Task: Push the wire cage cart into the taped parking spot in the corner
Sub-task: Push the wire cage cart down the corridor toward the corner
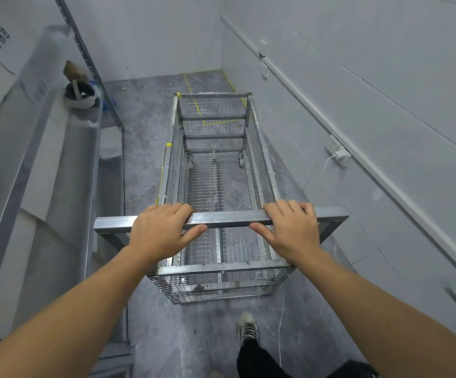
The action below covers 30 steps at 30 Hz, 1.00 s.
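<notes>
A tall, empty wire cage cart (262,165) of grey metal stands on the floor in front of me, its long axis pointing at the far corner. My left hand (161,230) and my right hand (292,230) both grip its square handle bar (226,217), thumbs underneath. Yellow tape lines (187,83) mark a rectangle on the floor in the corner. The cart's far end overlaps the near part of that rectangle, seen through the mesh. A strip of yellow tape also runs along the cart's left side.
A metal shelf rack (30,170) runs along the left, with a white helmet (81,98) on top. The right wall (371,105) lies close beside the cart and carries a power socket with a white charger (339,154). My shoe (248,327) is behind the cart.
</notes>
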Each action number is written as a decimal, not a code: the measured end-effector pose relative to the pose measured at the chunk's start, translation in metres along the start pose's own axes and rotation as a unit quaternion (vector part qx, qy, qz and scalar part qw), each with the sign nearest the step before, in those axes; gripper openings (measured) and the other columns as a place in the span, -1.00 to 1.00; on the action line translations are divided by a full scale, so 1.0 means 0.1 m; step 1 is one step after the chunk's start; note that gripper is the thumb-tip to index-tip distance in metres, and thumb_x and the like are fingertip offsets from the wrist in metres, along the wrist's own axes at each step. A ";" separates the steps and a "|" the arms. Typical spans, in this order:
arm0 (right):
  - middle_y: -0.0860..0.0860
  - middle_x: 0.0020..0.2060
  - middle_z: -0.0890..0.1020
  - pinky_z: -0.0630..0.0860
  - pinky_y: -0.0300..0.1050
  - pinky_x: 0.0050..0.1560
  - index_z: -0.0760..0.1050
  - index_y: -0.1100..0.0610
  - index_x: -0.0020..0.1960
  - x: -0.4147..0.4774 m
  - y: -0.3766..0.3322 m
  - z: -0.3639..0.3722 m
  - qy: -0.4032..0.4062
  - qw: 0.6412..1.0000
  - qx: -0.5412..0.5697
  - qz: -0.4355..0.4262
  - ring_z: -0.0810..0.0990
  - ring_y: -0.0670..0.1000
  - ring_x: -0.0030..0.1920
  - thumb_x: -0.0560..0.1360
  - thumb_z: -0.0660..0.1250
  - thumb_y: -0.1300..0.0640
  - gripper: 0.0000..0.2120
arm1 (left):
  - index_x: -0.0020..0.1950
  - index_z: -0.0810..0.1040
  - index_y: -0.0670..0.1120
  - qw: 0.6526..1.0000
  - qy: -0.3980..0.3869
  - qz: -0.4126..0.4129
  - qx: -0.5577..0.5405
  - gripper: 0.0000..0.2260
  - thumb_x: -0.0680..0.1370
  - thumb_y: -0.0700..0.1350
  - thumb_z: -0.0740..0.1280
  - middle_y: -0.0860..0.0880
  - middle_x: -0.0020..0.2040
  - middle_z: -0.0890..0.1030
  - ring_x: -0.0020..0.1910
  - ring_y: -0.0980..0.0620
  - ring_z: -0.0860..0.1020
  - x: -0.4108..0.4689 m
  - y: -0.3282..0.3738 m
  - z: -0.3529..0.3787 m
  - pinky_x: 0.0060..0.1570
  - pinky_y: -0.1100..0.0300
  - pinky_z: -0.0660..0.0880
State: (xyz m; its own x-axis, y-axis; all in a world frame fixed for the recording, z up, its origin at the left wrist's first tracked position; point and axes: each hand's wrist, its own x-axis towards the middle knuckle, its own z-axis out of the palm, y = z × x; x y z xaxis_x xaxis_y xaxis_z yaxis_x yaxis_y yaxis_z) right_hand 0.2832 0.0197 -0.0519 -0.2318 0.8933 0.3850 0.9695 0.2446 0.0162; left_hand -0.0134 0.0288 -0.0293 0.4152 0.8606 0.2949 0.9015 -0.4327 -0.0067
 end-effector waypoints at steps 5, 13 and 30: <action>-0.07 -0.14 0.59 0.26 0.00 -0.01 0.53 0.00 0.01 0.34 0.14 0.16 0.003 1.000 -0.003 -0.001 0.52 0.05 -0.12 0.56 -0.08 -0.44 -0.39 | -0.18 0.45 0.02 1.000 0.010 -0.007 0.004 -0.55 0.53 0.37 0.06 0.12 -0.32 0.52 -0.34 0.02 0.52 0.35 -0.12 0.13 -0.28 0.14 0.33; -0.04 -0.18 0.60 0.28 0.00 -0.06 0.53 0.02 0.00 1.02 0.31 0.50 0.057 0.998 0.007 -0.028 0.54 0.08 -0.17 0.57 0.02 -0.40 -0.45 | -0.14 0.43 0.03 1.000 -0.008 0.008 0.003 -0.59 0.54 0.35 0.07 0.13 -0.29 0.51 -0.30 0.03 0.53 0.95 -0.54 0.29 -0.27 0.15 0.29; -0.04 -0.17 0.58 0.29 0.00 -0.03 0.53 0.03 0.00 2.63 0.87 1.13 0.036 0.999 0.020 -0.016 0.50 0.07 -0.14 0.56 -0.05 -0.43 -0.39 | -0.23 0.35 0.02 0.999 -0.002 -0.026 0.031 -0.58 0.50 0.37 0.14 0.10 -0.34 0.47 -0.35 0.00 0.48 2.52 -1.20 0.76 -0.34 0.15 0.24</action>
State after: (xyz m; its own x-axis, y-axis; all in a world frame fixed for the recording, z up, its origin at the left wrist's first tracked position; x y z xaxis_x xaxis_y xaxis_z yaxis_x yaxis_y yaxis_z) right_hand 0.2972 0.3186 -0.0537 -0.2544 0.8556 0.4508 0.9576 0.2881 -0.0066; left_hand -0.0080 0.3184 -0.0263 0.3690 0.8825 0.2917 0.9274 -0.3706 -0.0519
